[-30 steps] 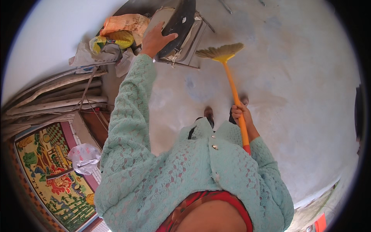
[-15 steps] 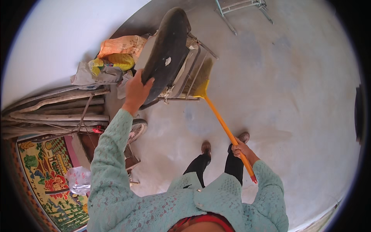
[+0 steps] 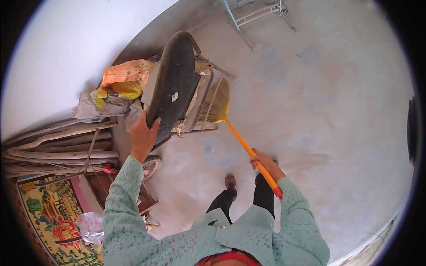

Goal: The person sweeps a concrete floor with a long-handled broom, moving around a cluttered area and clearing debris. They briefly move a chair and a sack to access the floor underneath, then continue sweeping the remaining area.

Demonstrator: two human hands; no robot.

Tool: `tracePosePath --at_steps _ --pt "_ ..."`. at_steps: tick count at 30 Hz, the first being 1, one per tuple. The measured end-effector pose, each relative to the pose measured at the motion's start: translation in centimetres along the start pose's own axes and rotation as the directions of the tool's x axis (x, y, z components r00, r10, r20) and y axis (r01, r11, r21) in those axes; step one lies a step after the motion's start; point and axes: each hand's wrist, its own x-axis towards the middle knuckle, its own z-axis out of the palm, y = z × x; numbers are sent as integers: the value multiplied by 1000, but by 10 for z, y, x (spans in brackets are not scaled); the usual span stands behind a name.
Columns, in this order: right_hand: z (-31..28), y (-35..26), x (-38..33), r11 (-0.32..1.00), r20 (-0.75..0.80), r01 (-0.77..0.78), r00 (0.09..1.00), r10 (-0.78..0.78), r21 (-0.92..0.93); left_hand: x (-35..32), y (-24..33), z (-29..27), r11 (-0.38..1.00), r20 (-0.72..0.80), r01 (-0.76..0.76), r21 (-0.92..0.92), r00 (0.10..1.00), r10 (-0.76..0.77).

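Observation:
My left hand (image 3: 144, 135) grips the near edge of a dark, rounded chair back (image 3: 173, 75), thumb on its face. The chair tilts, and its thin metal legs (image 3: 222, 73) stick out to the right. In my right hand (image 3: 266, 165) is a broom (image 3: 239, 138) with an orange-yellow handle, held near the red-tipped end. The broom's fanned bristles (image 3: 218, 99) reach the floor beside and partly behind the chair's metal bars, which hide some of them.
Orange (image 3: 126, 73) and yellow (image 3: 129, 89) sacks lie against the white wall (image 3: 66, 44). Wooden poles (image 3: 62, 146) are stacked at left, near a small cart wheel (image 3: 152, 167) and a colourful picture panel (image 3: 55, 221). A pale metal frame (image 3: 259, 15) stands at the far side.
The chair and left hand appear lower and further left, amid a general view shift. My right hand has moved up and left with the broom.

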Motion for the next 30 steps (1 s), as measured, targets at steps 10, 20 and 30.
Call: tracePosePath --at_steps 10,20,30 --pt "-41 37 -231 936 -343 242 928 -147 255 0 -8 0 997 15 7 78 1000 -8" --pt "64 16 -291 888 -204 392 915 -348 240 2 -3 0 993 32 18 113 999 -21" --pt "51 -119 -86 921 -82 334 942 -324 200 2 4 1 991 35 72 115 996 -77"
